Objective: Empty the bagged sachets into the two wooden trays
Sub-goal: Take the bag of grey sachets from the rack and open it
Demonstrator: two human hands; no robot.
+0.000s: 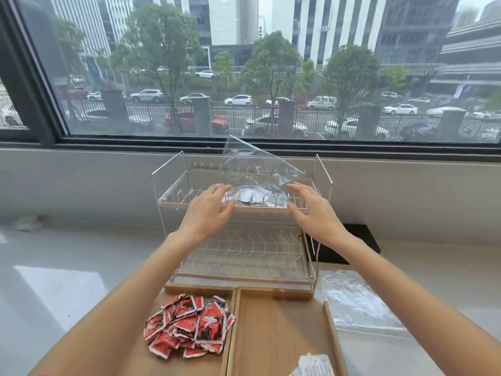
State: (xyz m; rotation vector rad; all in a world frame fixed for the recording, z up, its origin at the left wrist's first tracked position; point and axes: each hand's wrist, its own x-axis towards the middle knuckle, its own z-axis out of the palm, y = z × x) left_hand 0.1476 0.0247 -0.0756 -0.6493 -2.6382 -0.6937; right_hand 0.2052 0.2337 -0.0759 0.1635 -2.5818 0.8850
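A clear plastic bag [252, 169] with several white sachets [257, 198] in its bottom rests on the top shelf of a two-tier wire rack [173, 196]. My left hand [210, 208] is at the bag's left side and my right hand [311, 210] at its right side, fingers spread, both touching or nearly touching it. Below, two wooden trays lie side by side. The left tray [200, 289] holds a pile of red sachets [189, 327]. The right tray [273, 327] is mostly bare wood, with a few white sachets [313, 366] at its near edge.
An empty clear bag [355, 299] lies flat on the white counter to the right of the trays. The rack's lower shelf [244, 256] holds nothing. A dark panel [363, 234] sits behind the rack at right. A large window runs along the back wall.
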